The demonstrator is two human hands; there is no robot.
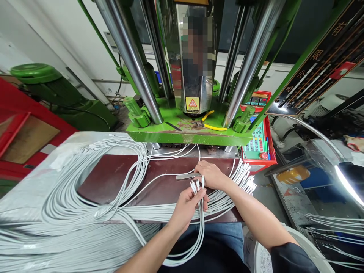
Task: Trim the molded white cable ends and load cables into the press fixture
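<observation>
My left hand (189, 206) is closed around several white cables (200, 227), whose small plug ends (197, 185) stick up above the thumb. The cables hang down from that hand in a loop over my lap. My right hand (210, 175) is just beyond the plugs, its fingers curled. A flat silvery metal tool (186, 176), tweezers-like in shape, juts out to the left from under its fingers. The tool's other end is hidden by the hand. One upright white plug is right beside the right fingers.
A coiled cable bundle (65, 178) lies across the brown board (162, 189), with plug ends (247, 178) fanned at right. Behind stands a green press (176, 137), carrying yellow-handled pliers (214, 127). A red control box (257, 148), a lamp (351, 182) and a white bucket (301, 240) are at right.
</observation>
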